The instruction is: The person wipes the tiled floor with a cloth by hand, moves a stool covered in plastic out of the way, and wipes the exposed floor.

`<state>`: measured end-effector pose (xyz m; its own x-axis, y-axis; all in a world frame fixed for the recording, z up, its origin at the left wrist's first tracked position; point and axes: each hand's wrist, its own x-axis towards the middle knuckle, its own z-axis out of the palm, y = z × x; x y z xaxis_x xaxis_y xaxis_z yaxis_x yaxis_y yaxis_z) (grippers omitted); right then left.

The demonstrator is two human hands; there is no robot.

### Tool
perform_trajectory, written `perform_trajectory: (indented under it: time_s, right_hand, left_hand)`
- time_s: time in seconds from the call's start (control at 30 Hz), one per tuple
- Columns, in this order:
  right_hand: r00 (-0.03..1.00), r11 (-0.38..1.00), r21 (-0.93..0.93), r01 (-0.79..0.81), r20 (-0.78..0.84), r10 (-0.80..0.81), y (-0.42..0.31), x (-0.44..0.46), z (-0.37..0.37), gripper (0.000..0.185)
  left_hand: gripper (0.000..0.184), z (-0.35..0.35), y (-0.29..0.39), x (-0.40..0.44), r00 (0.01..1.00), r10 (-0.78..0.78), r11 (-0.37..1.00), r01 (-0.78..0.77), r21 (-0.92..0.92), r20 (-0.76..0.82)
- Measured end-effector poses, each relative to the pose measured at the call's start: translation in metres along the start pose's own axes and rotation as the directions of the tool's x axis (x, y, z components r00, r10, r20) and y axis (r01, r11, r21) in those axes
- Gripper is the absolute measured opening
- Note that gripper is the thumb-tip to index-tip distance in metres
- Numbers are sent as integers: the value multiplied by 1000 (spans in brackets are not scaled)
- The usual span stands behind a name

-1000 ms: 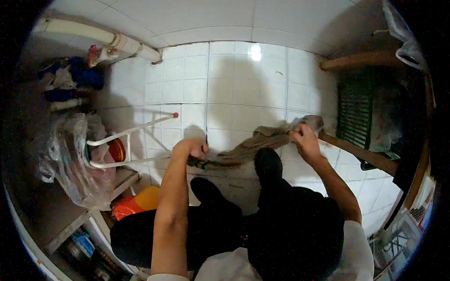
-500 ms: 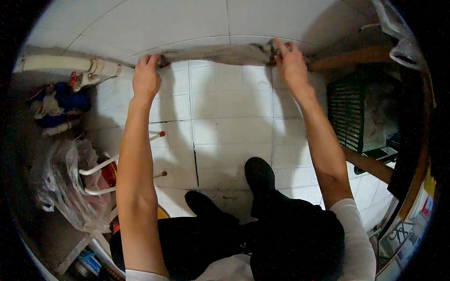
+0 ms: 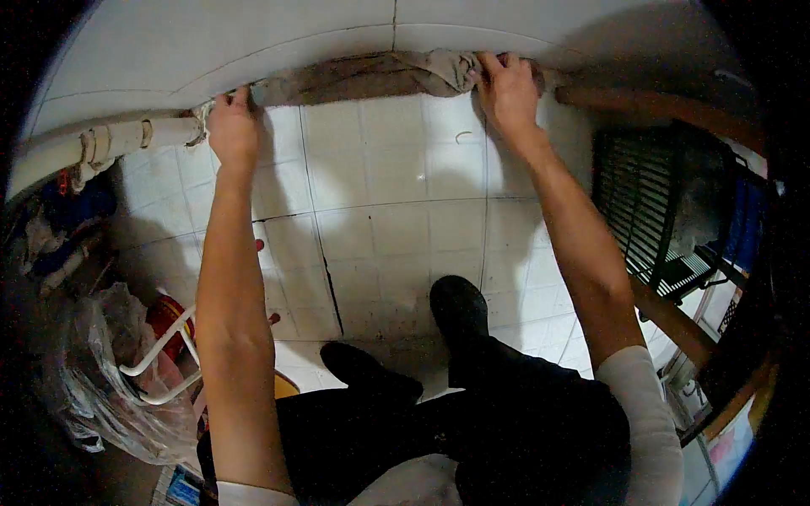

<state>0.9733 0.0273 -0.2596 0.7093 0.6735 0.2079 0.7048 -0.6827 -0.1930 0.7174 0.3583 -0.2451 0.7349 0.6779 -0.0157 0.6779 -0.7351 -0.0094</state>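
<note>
White floor tiles (image 3: 396, 236): glossy squares below us, with dark joint lines, brighter patches of light and the shadows we cast; a small curved strand (image 3: 463, 137) lies near our right forearm.
Pale wall (image 3: 278, 38): meets the floor along the far side, one upright joint running down it.
Greyish-brown cloth (image 3: 354, 78): stretched lengthwise along the foot of the wall, flatter in the middle, bunched and folded toward our right.
Left hand (image 3: 234, 126): fingers bent down at the cloth's left end; we cannot tell whether the grip pinches it.
Right hand (image 3: 509, 88): over the bunched right end, fingertips slightly parted; our thumb's hold is hidden, so whether the grip pinches is unclear.
Cream pipe (image 3: 118, 139): low at our left, its end near our left hand.
Brown beam (image 3: 658, 105): at our right, its end near the cloth.
Dark slatted crate (image 3: 633, 198): beside the tiles at our right; we see something cloudy and pale by its slats, too dim to name.
Clear plastic bag (image 3: 126, 413): crumpled at our left, its contents unclear to us, with a white tubular frame (image 3: 169, 395) and a red item (image 3: 167, 325) beside it.
Dark shoes (image 3: 458, 308): ours, both on the tiles.
</note>
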Motion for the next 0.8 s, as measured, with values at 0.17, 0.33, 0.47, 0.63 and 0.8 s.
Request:
perform_trajectory:
  time_s: [0.17, 0.33, 0.47, 0.63, 0.8]
  right_hand:
    - [984, 989, 119, 93, 142, -110, 4, -94, -35, 32]
    - [924, 991, 134, -26, 381, -27, 16, -241, -86, 34]
    - [951, 976, 160, -146, 293, 95, 22, -226, -124, 35]
    - [961, 957, 102, -271, 85, 263, 19, -95, -128, 44]
    - [960, 964, -113, -241, 116, 253, 9, -40, -71, 54]
  left_hand:
    - [27, -2, 15, -83, 925, 209, 929, -289, 231, 317]
    - [29, 3, 4, -202, 574, 377, 860, -508, -46, 727]
    - [34, -56, 19, -194, 561, 439, 867, -469, -167, 702]
    - [39, -103, 37, -112, 867, 385, 923, -372, -102, 317]
    - [73, -77, 49, -71, 962, 205, 968, -172, -183, 180]
